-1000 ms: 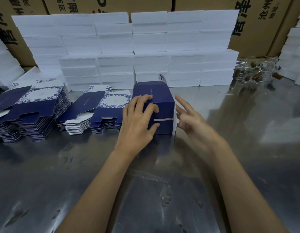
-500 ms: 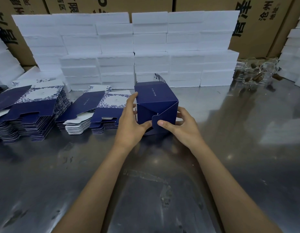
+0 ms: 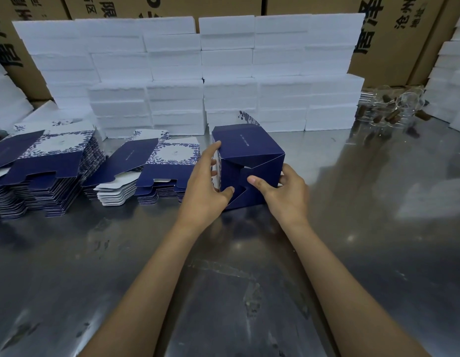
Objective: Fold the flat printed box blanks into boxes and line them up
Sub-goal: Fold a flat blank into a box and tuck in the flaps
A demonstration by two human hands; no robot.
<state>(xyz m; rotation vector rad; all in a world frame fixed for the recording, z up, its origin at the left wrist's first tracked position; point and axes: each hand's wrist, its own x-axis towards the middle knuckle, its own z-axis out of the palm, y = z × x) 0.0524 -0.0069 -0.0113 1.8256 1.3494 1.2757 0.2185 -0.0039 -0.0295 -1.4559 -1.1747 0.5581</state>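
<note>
**Box and flat blanks on the steel table**

Navy box (image 3: 249, 161): folded into a cube, tilted, interlocking flaps facing the viewer, small white print on its upper panel; sits mid-table, toward the far edge. Flat blanks: two stacks, navy with blue-and-white floral panels, one at the table's left edge (image 3: 43, 171), the other just left of the box (image 3: 146, 173).

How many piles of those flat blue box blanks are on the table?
2. One large pile sits at the table's far left; a smaller pile lies just left of the box being folded. More may lie beyond the left edge.
</note>
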